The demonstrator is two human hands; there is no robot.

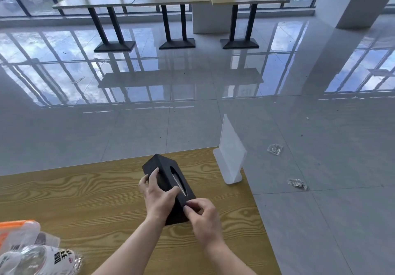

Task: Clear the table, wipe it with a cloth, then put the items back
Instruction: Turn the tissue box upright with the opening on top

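Note:
A black tissue box [164,172] lies on the wooden table [74,200], its slot facing up and to the right. My left hand [159,197] grips the box over its near left side, thumb on top by the slot. My right hand [203,217] pinches the box's near right corner with curled fingers. A white acrylic sign stand [232,152] stands upright at the table's far right corner, just beyond the box.
Clear plastic packaging with orange trim [27,244] lies at the table's near left corner. Two crumpled wrappers [275,149] lie on the glossy tiled floor right of the table. Long tables on black legs [171,1] line the windows at the back.

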